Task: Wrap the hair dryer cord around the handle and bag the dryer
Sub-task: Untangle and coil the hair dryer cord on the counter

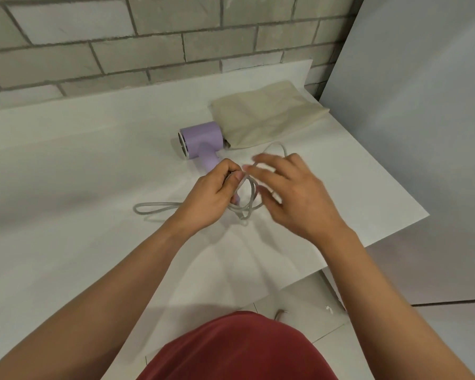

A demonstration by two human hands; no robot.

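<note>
**Cord looped at the dryer's handle, bag lying just beyond**

From my feed, the left hand has its fingers curled tight round the lower end of the hair dryer's handle, and its thumb presses a strand of cord against it. The hair dryer is smooth matte lilac plastic, a short round barrel with a shiny metal ring at its mouth. It lies on the surface just beyond the left hand's knuckles.

The cord is thin, grey and rubbery. Several loose oval loops of it hang between the two hands, and one long flat loop trails out past the left wrist.

The right hand is motion-blurred, with its fingers spread and mostly straight. An arc of cord rises just past its fingertips, but I cannot tell whether the hand actually has hold of it.

The bag is soft, creased beige cloth. It lies flat beyond the right hand, with its mouth touching the dryer's barrel. The surface is plain, smooth white.
</note>
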